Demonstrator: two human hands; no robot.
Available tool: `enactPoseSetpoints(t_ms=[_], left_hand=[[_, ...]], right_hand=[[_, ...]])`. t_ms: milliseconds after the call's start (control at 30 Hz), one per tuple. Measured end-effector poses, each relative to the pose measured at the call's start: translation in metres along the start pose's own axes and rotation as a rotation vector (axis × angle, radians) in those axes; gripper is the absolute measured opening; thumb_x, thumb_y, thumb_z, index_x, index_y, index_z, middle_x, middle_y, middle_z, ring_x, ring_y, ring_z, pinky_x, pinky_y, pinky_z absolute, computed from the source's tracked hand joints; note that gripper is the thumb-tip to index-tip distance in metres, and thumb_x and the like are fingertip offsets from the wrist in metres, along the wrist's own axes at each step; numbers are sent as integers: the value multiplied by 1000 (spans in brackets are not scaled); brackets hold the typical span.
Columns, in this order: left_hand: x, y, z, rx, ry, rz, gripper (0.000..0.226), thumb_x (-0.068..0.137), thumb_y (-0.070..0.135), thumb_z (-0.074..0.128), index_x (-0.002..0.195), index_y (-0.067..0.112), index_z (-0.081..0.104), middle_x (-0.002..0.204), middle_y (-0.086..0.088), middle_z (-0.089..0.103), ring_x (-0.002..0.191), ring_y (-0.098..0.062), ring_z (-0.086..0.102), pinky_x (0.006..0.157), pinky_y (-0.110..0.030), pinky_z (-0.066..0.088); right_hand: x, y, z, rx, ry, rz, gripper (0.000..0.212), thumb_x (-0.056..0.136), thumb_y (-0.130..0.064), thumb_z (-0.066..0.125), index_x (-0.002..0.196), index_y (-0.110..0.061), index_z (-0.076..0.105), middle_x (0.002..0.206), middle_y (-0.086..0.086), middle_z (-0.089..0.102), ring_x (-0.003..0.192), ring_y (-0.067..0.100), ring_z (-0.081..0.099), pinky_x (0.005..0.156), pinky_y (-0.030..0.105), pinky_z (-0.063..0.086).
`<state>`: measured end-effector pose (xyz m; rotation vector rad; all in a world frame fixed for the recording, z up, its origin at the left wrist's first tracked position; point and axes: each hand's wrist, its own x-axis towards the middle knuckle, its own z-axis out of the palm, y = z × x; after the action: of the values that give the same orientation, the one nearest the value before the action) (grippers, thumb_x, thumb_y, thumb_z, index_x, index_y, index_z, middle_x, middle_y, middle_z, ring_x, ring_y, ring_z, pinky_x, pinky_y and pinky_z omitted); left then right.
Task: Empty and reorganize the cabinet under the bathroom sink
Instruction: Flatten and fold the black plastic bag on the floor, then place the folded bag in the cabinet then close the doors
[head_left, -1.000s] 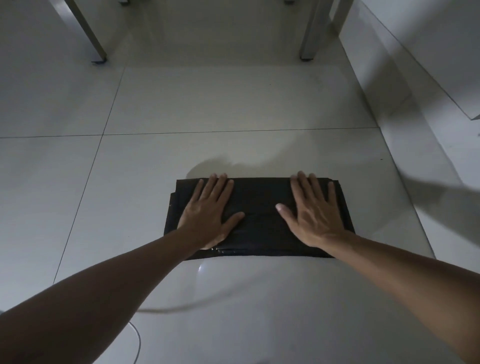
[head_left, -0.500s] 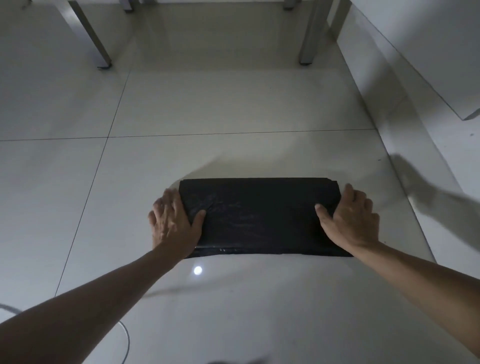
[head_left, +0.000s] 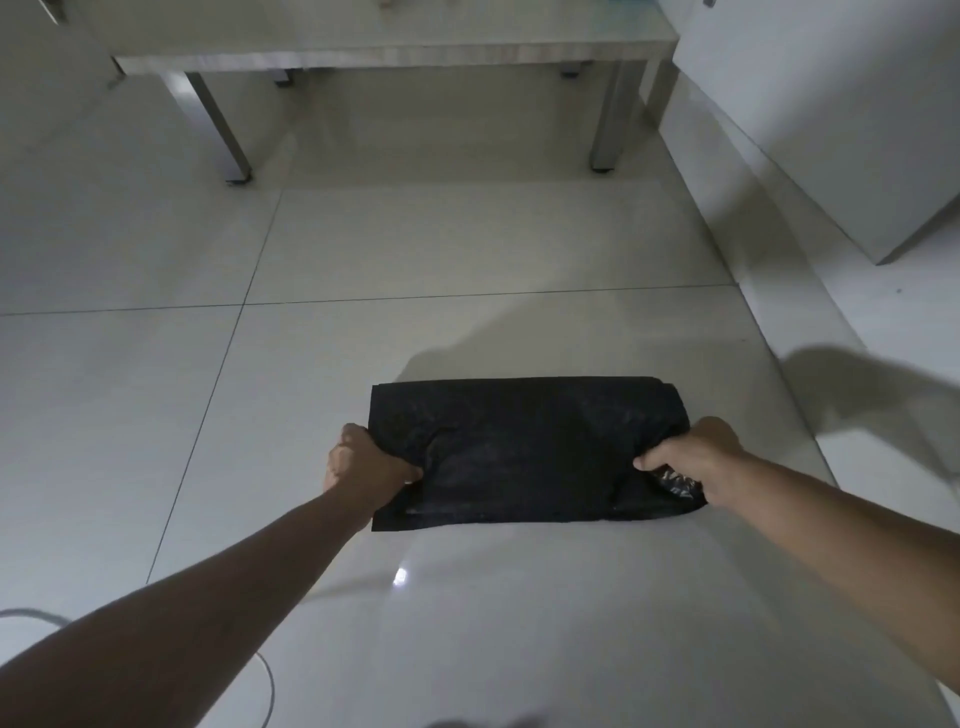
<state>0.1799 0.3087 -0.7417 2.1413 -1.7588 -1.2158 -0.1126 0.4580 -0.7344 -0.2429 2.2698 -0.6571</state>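
Hands were flat on the bag (head_left: 524, 447); now L hand (head_left: 363, 467) & R hand (head_left: 691, 460) pinch its ends, prob. lifting it next.

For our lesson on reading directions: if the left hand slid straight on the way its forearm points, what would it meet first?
The left hand already grips the folded black bag; going on, it would likely push into that bag.

A folded black plastic bag (head_left: 524, 441) lies flat on the pale tiled floor (head_left: 467, 249), its long side running left to right. Its surface is creased. The near corners are bunched and slightly raised.
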Motion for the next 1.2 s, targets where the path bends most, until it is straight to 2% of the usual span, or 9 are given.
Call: enactPoseSetpoints(t_ms=[167, 300, 400, 567, 700, 767, 933, 1067, 1200], left_hand=[[4, -1, -5, -197, -68, -49, 40, 64, 16, 84, 98, 6, 66, 94, -12, 68, 88, -31, 66, 77, -44, 58], [6, -2, -3, -228, -41, 38, 41, 72, 31, 75, 108, 17, 62, 106, -8, 63, 101, -31, 59, 82, -46, 56], [5, 4, -7, -317, -52, 82, 35, 88, 21, 66, 120, 12, 55, 111, -7, 63, 99, -28, 61, 75, -38, 53], [19, 12, -18, -391, 0, 105, 39, 86, 17, 70, 120, 10, 53, 107, -7, 61, 93, -26, 60, 66, -33, 52], [39, 31, -35, -451, 40, 127, 53, 78, 12, 78, 122, 14, 50, 108, -5, 61, 89, -24, 61, 60, -30, 50], [54, 46, -45, -493, 59, 126, 61, 76, 11, 80, 126, 17, 47, 109, -3, 60, 90, -23, 61, 58, -30, 51], [90, 97, -88, -562, 114, 140, 68, 75, 10, 80, 132, 21, 43, 113, -2, 55, 96, -25, 59, 75, -43, 57], [106, 141, -146, -591, 160, 198, 66, 79, 11, 77, 133, 20, 42, 113, -2, 52, 89, -20, 55, 54, -28, 47], [116, 179, -213, -664, 223, 250, 63, 79, 9, 76, 132, 17, 43, 113, -4, 52, 88, -21, 53, 49, -23, 42]], right_hand=[[-3, -7, -6, 81, -67, 46, 35, 57, 5, 84, 87, 4, 67, 92, 22, 69, 84, 37, 68, 83, 48, 58], [-5, -14, -9, 48, -55, -66, 28, 67, 0, 78, 92, 6, 69, 98, 25, 70, 91, 38, 68, 89, 51, 55], [-4, -23, -12, 19, -71, -167, 19, 75, -3, 73, 93, 3, 68, 97, 24, 70, 92, 37, 67, 87, 44, 54], [1, -43, -16, 10, -20, -315, 28, 72, 0, 78, 96, -7, 66, 93, 10, 70, 87, 27, 66, 74, 30, 51], [14, -77, -20, 46, 55, -370, 48, 66, -4, 86, 106, -7, 61, 100, 10, 66, 87, 29, 66, 72, 39, 57], [22, -105, -19, 58, 102, -415, 63, 64, -8, 88, 119, -9, 56, 113, 9, 63, 96, 27, 63, 79, 39, 56], [33, -197, -24, 31, 164, -530, 78, 72, -11, 84, 139, -11, 43, 135, 9, 49, 121, 28, 50, 84, 28, 39], [13, -283, -32, 38, 200, -593, 70, 78, -9, 78, 138, -9, 42, 131, 6, 47, 126, 27, 45, 86, 26, 35], [-18, -366, -41, 61, 231, -652, 67, 76, -10, 81, 133, -8, 45, 135, 9, 47, 124, 24, 44, 87, 25, 33]])
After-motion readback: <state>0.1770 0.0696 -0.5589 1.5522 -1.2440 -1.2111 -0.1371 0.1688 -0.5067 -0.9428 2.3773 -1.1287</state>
